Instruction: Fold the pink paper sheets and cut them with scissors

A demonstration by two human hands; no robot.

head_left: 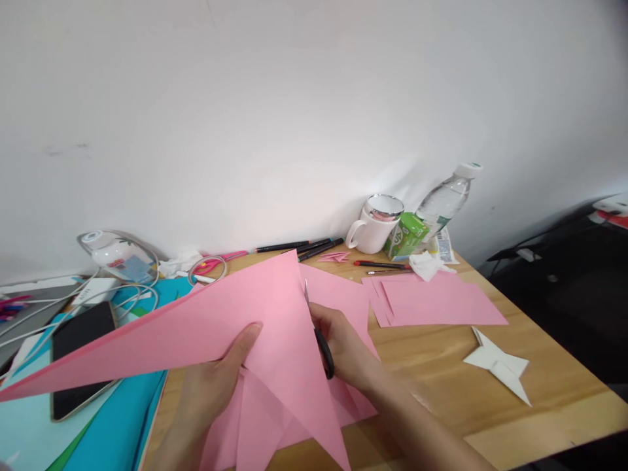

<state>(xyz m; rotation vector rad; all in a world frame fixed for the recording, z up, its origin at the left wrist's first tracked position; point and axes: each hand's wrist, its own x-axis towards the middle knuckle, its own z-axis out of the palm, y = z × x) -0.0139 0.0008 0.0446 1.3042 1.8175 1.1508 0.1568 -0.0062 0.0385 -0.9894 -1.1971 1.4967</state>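
My left hand [218,376] is closed on a large pink sheet of paper [196,320], thumb on top and fingers hidden beneath. The sheet is lifted off the table and stretches far to the left. In my right hand [346,343] is a pair of scissors [324,353] with black handles. Their blades point away from me at the sheet's right part, where a cut edge shows; how far the blades are apart I cannot tell. More pink paper [353,294] lies under and behind the hands. A white folded paper star [499,365] rests on the table to the right.
Cut pink sheets [441,301] lie at the right. Along the wall stand a white mug [373,229], a green carton [407,235] and a tilted water bottle [445,199]. Black pens [321,250] lie at the back. To the left are a phone [81,366], cables and a white bottle [118,256].
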